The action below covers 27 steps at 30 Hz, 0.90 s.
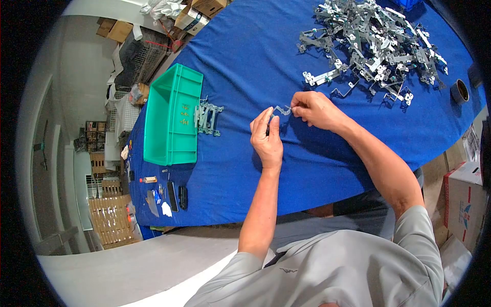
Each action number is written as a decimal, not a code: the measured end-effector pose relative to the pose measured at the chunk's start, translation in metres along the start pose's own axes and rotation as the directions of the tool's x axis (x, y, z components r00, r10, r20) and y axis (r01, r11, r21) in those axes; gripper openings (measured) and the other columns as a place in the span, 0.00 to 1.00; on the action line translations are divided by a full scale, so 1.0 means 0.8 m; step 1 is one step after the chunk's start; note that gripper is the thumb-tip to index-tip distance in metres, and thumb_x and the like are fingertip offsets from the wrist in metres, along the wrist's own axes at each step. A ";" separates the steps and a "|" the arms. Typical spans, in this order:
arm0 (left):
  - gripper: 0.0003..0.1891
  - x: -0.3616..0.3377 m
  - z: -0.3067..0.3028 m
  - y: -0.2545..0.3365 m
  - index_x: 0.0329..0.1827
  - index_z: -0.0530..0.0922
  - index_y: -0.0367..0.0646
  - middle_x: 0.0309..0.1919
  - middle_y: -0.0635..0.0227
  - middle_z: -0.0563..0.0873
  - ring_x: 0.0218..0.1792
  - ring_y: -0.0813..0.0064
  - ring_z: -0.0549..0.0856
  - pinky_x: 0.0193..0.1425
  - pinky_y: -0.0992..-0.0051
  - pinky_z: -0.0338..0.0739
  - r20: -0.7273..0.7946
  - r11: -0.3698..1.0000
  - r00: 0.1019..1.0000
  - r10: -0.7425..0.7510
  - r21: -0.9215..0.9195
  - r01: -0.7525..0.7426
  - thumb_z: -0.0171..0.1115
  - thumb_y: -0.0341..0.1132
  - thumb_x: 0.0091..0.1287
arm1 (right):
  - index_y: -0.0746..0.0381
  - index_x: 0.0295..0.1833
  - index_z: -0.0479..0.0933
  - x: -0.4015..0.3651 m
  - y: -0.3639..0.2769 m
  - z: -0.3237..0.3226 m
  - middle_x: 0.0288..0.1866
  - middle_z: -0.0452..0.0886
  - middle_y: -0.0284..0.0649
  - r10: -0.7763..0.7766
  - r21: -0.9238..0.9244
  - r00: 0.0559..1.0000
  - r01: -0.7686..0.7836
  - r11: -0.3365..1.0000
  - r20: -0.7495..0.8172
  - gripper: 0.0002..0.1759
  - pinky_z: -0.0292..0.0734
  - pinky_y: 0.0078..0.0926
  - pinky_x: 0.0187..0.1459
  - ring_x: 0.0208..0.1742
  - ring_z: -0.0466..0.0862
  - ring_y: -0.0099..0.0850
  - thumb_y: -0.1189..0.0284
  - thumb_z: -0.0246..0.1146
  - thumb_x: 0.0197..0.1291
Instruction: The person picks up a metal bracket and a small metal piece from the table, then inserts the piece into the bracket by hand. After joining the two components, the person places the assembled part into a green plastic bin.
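Note:
A small bent metal bracket (281, 109) spans the gap between my two hands, above the blue cloth. My left hand (267, 143) pinches its left end between thumb and fingers. On the other end, the thumb and fingertips of my right hand (316, 110) are closed. A large heap of similar metal brackets (376, 46) lies beyond my right hand. To the left, several brackets lie together in a small group (207, 117) beside a green plastic crate (174, 148).
The blue cloth (240, 179) covers the table. A roll of tape (459, 92) sits at the right edge. Small tools, a bottle (148, 179) and a black case (182, 197) lie at the left. A carton (465, 204) stands on the right, off the table.

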<state>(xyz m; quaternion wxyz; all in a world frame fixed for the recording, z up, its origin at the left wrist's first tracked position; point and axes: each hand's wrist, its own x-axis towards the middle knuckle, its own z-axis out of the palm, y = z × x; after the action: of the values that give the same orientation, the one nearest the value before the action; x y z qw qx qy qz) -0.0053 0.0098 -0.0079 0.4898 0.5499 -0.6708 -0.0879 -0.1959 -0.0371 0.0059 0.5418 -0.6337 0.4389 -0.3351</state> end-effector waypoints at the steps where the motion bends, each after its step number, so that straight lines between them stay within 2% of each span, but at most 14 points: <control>1: 0.12 0.000 0.000 0.002 0.54 0.87 0.38 0.50 0.60 0.90 0.53 0.63 0.86 0.60 0.67 0.78 0.008 1.000 1.000 -0.003 0.005 0.003 0.69 0.29 0.70 | 0.67 0.44 0.81 0.001 0.001 0.001 0.29 0.81 0.35 0.006 0.104 1.000 -0.005 0.995 -0.010 0.08 0.79 0.23 0.32 0.30 0.81 0.23 0.72 0.62 0.69; 3: 0.12 0.000 -0.001 0.006 0.54 0.87 0.38 0.50 0.60 0.90 0.53 0.63 0.86 0.61 0.67 0.78 0.029 1.000 1.000 -0.001 0.005 0.001 0.70 0.29 0.69 | 0.66 0.44 0.81 0.003 0.006 0.004 0.31 0.81 0.33 0.022 0.309 0.999 -0.013 0.951 -0.026 0.09 0.79 0.22 0.32 0.30 0.80 0.21 0.71 0.62 0.70; 6: 0.12 0.002 -0.001 0.009 0.54 0.87 0.38 0.50 0.61 0.90 0.53 0.63 0.86 0.61 0.67 0.78 0.060 1.000 0.998 0.019 -0.015 -0.019 0.70 0.28 0.69 | 0.65 0.43 0.80 0.005 0.006 0.001 0.33 0.80 0.31 0.015 0.210 0.998 -0.028 0.977 0.065 0.10 0.78 0.22 0.31 0.32 0.78 0.20 0.69 0.60 0.72; 9: 0.12 0.002 -0.001 0.008 0.54 0.88 0.38 0.49 0.60 0.91 0.53 0.63 0.86 0.61 0.67 0.78 0.078 0.999 0.996 0.033 -0.029 -0.031 0.70 0.29 0.69 | 0.64 0.44 0.80 0.002 0.000 -0.004 0.34 0.80 0.31 0.057 0.124 0.995 -0.067 0.990 0.084 0.10 0.74 0.20 0.30 0.33 0.77 0.18 0.68 0.60 0.73; 11: 0.12 0.001 0.001 0.005 0.53 0.88 0.38 0.49 0.58 0.91 0.52 0.63 0.86 0.61 0.68 0.79 0.089 0.999 0.996 0.030 -0.039 -0.027 0.70 0.30 0.70 | 0.64 0.44 0.79 0.007 0.014 0.004 0.33 0.79 0.31 -0.098 0.085 0.992 0.104 0.991 -0.073 0.10 0.72 0.21 0.30 0.31 0.76 0.18 0.67 0.61 0.73; 12: 0.11 0.000 0.002 0.002 0.53 0.87 0.38 0.48 0.59 0.91 0.49 0.65 0.87 0.57 0.69 0.80 0.086 0.999 0.996 0.017 -0.045 -0.014 0.69 0.31 0.71 | 0.64 0.44 0.79 0.009 0.015 0.007 0.32 0.79 0.30 -0.177 0.056 0.973 0.187 0.981 -0.148 0.10 0.71 0.21 0.30 0.31 0.75 0.18 0.67 0.61 0.74; 14: 0.11 -0.003 0.005 -0.003 0.53 0.87 0.37 0.45 0.60 0.91 0.43 0.69 0.88 0.50 0.71 0.82 0.080 0.998 0.997 -0.008 -0.054 0.012 0.67 0.32 0.73 | 0.64 0.44 0.79 0.010 0.016 0.004 0.31 0.78 0.30 -0.147 0.115 0.974 0.168 0.979 -0.174 0.11 0.71 0.22 0.31 0.30 0.74 0.18 0.66 0.61 0.73; 15: 0.11 -0.004 0.005 -0.004 0.54 0.87 0.36 0.44 0.62 0.91 0.40 0.74 0.87 0.44 0.74 0.81 0.080 0.984 0.988 -0.134 -0.108 0.142 0.66 0.33 0.75 | 0.63 0.44 0.79 0.010 0.011 0.001 0.31 0.78 0.30 -0.132 0.145 0.974 0.160 0.976 -0.187 0.11 0.71 0.22 0.32 0.29 0.74 0.19 0.66 0.62 0.73; 17: 0.13 -0.007 0.004 -0.006 0.55 0.86 0.35 0.42 0.65 0.90 0.35 0.82 0.84 0.34 0.81 0.79 0.100 0.898 0.922 -0.374 -0.211 0.387 0.62 0.35 0.78 | 0.64 0.43 0.79 0.005 0.003 -0.004 0.30 0.79 0.30 -0.093 0.179 0.994 0.102 0.978 -0.059 0.11 0.72 0.23 0.32 0.29 0.74 0.19 0.66 0.62 0.74; 18: 0.13 -0.006 0.004 -0.007 0.55 0.86 0.35 0.42 0.65 0.90 0.34 0.84 0.84 0.31 0.82 0.77 0.085 0.890 0.923 -0.375 -0.247 0.384 0.62 0.36 0.78 | 0.64 0.43 0.79 0.003 0.000 -0.004 0.30 0.79 0.30 -0.074 0.194 0.997 0.072 0.978 0.006 0.12 0.72 0.24 0.33 0.29 0.75 0.19 0.66 0.62 0.74; 20: 0.13 -0.007 0.006 -0.009 0.54 0.85 0.35 0.40 0.66 0.90 0.31 0.86 0.82 0.25 0.85 0.72 0.058 0.870 0.924 -0.379 -0.319 0.376 0.61 0.36 0.79 | 0.65 0.43 0.79 0.005 0.007 0.001 0.30 0.80 0.30 -0.122 0.113 0.991 0.116 0.987 0.047 0.12 0.73 0.24 0.33 0.30 0.76 0.20 0.66 0.62 0.74; 26: 0.13 -0.006 0.006 -0.007 0.53 0.86 0.37 0.39 0.68 0.90 0.29 0.87 0.80 0.25 0.83 0.71 0.042 0.861 0.924 -0.381 -0.349 0.371 0.62 0.38 0.79 | 0.66 0.42 0.80 0.002 0.004 0.002 0.30 0.83 0.35 -0.110 -0.009 0.992 0.111 0.994 0.054 0.11 0.76 0.26 0.35 0.31 0.80 0.22 0.68 0.62 0.71; 27: 0.13 -0.007 0.005 -0.006 0.54 0.86 0.37 0.40 0.67 0.90 0.31 0.86 0.81 0.28 0.82 0.74 0.048 0.873 0.922 -0.384 -0.307 0.379 0.62 0.37 0.79 | 0.66 0.42 0.81 0.002 0.004 0.002 0.30 0.84 0.36 -0.101 -0.021 0.994 0.101 0.995 0.043 0.11 0.76 0.26 0.35 0.32 0.81 0.23 0.68 0.63 0.70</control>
<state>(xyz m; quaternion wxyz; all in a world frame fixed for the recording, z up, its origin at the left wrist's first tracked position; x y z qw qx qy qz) -0.0055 0.0107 -0.0159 0.5481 0.5881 -0.5232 -0.2829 -0.1948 -0.0381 0.0028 0.5259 -0.6681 0.3987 -0.3437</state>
